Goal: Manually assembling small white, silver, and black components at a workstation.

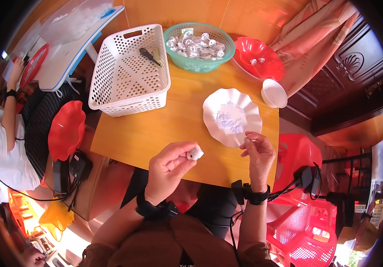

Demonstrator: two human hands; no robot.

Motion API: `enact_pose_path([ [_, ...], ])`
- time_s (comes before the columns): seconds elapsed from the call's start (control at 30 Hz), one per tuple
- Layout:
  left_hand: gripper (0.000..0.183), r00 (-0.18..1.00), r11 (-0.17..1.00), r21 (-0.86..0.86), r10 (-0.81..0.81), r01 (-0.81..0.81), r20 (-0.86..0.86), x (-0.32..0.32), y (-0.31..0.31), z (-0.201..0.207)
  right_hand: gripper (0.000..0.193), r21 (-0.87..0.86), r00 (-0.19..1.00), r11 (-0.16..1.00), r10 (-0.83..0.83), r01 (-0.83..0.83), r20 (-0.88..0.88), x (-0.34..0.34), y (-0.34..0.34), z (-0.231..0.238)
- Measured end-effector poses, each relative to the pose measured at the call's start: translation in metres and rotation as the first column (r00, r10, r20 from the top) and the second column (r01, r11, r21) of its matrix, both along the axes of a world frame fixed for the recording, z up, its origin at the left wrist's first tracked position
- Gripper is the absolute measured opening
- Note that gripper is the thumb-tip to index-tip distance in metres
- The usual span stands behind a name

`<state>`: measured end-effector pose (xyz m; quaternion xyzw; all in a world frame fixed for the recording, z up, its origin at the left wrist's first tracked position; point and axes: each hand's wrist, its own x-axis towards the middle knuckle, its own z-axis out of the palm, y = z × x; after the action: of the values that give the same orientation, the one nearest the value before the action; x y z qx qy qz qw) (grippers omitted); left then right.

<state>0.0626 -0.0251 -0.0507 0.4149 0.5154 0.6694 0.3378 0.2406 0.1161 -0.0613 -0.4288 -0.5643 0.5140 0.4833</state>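
Plate, white, scalloped, serving as landmark on the wooden worktop; contents: small pale flecks.

Item in hand: one small white piece with a dark spot, nearer the wearer than the plate and to its left, pinched between thumb and fingers of the left hand.

Right hand: at the plate's near right edge, fingertips drawn close together; cannot tell whether a fragment lies between them.

Similar white pieces: heaped in a green basket, beyond the plate and to its left. Red dish: beyond the plate, to its right, bearing a few white pieces.

Step in hand, judged: working one piece singly. Next move, judged: calls for a steady left pinch and fine right fingertip control.
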Motion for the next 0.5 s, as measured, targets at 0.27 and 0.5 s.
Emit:
enact_pose_path([
  [0.27,0.039,0.678,0.951,-0.091,-0.142,0.296,0.721,-0.009,0.003,-0.008,0.014,-0.050,1.000,0.999,0.000,-0.001,-0.020,0.006,0.006,-0.012],
  [0.5,0.041,0.635,0.940,-0.111,-0.128,0.323,0.761,-0.018,0.003,-0.012,0.014,-0.067,0.976,0.998,0.010,0.005,0.216,-0.002,0.012,-0.019],
])
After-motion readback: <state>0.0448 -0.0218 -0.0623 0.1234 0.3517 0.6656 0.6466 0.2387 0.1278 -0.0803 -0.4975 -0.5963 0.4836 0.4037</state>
